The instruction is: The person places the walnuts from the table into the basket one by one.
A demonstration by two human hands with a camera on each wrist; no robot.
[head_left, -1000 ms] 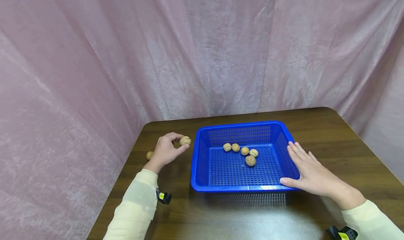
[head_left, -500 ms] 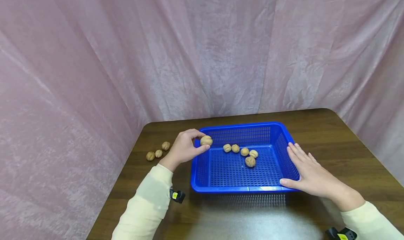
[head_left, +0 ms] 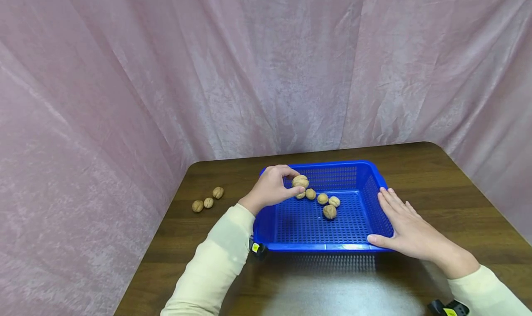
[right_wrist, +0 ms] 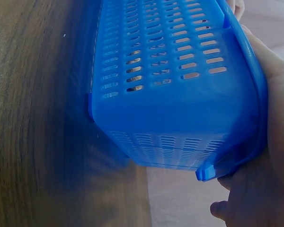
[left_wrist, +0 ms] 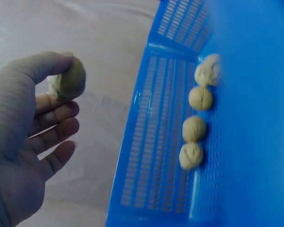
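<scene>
My left hand [head_left: 271, 187] pinches a walnut [head_left: 300, 181] between thumb and fingers, above the left part of a blue plastic basket [head_left: 324, 248]. In the left wrist view that walnut [left_wrist: 72, 81] sits at the fingertips while the other fingers are loosely bent. Several walnuts [head_left: 329, 211] lie on the basket's perforated floor, one partly hidden behind the held walnut. My right hand [head_left: 409, 228] rests on the basket's right rim with its fingers straight and the thumb at the near corner. The right wrist view shows this hand [right_wrist: 279, 118] along the rim.
Three walnuts [head_left: 208, 203] lie on the brown wooden table [head_left: 195, 246] to the left of the basket. A pink curtain [head_left: 266, 75] hangs behind the table and down its left side.
My left hand has moved right with the walnut, from the table beside the basket to above its inside. This uncovers the table walnuts. My right hand stays on the rim.
</scene>
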